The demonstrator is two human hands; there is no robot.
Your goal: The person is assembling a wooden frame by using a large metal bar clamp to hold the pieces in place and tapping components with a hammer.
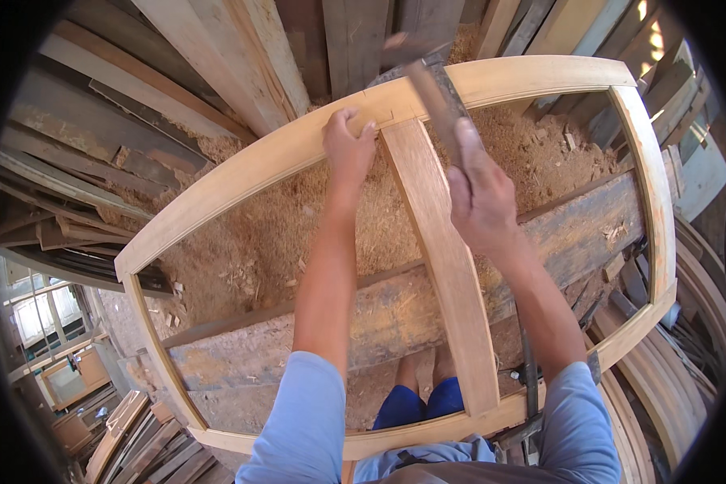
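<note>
A pale wooden frame (242, 165) with a curved far rail lies across the bench in front of me. Its middle bar (444, 258) runs from the far rail to the near one. My left hand (349, 143) grips the far rail just left of the joint with this bar, thumb and fingers bent over the wood. In my right hand (484, 189) is a hammer (440, 101), gripped by its thick wooden handle. The hammer's head is smeared by motion above the far rail, right of the joint. Whether it touches the wood, I cannot tell.
Beneath the frame runs a worn plank (315, 331), with sawdust and shavings (258, 234) beyond it. Long boards (218, 56) lean at the back. Curved timber pieces (645, 395) are stacked at right, and offcuts (149, 444) lie at lower left. A dark metal clamp (531, 363) stands by the near rail.
</note>
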